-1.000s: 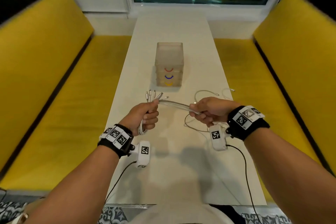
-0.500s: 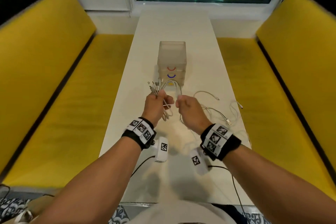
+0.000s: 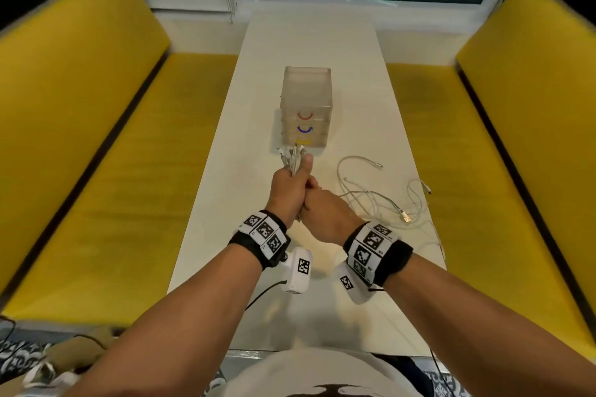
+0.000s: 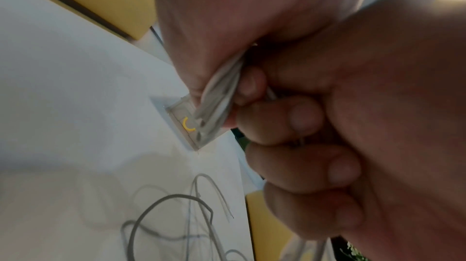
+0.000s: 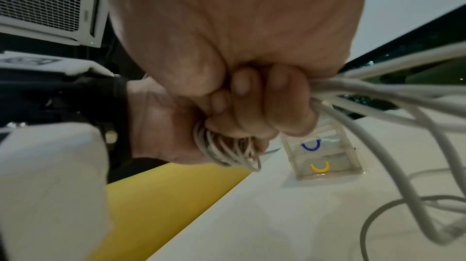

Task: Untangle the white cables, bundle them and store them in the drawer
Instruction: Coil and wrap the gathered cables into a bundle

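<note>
White cables [image 3: 292,163] are bunched in the left hand [image 3: 285,190]; the right hand [image 3: 325,216] grips their slack just behind. Bundling seems underway. Next: gather the loose lengths lying right on the surface [image 3: 225,203], then open the drawer unit [image 3: 306,106] beyond.

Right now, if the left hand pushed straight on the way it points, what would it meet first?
Probably the drawer unit: the left hand points its cable ends at the yellow-handled bottom drawer. The gap is hard to judge.
</note>
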